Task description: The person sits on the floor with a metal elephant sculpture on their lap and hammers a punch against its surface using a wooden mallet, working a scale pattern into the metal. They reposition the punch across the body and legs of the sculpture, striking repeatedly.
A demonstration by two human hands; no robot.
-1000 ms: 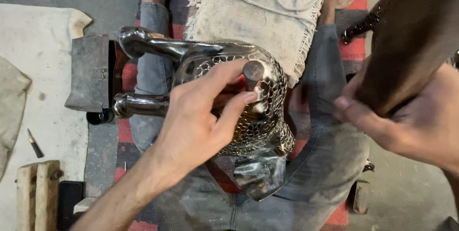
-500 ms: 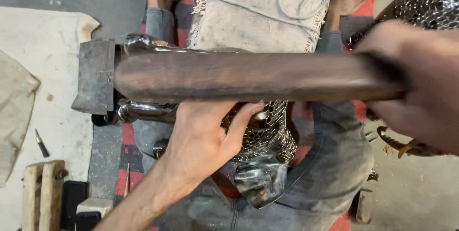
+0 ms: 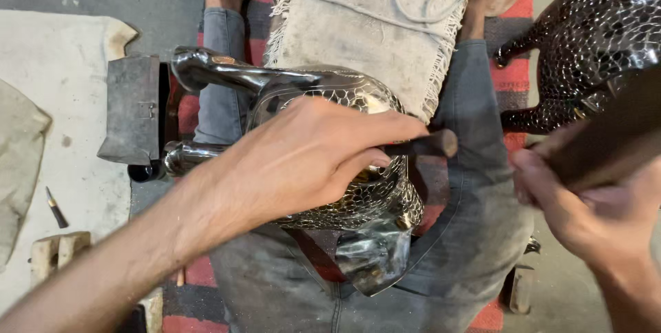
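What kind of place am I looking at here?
Probably a metal craft workshop, worked on the floor: a scale-patterned metal figure lies across the lap, the left hand holds a punch on it, and a steel block sits alongside.

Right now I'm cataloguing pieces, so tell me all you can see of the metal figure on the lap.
The metal figure is shiny and dark, covered in a fine scale-like pattern, with smooth tube-like limbs pointing left. It lies across the person's jeans. The left hand presses on top, holding a punch against it.
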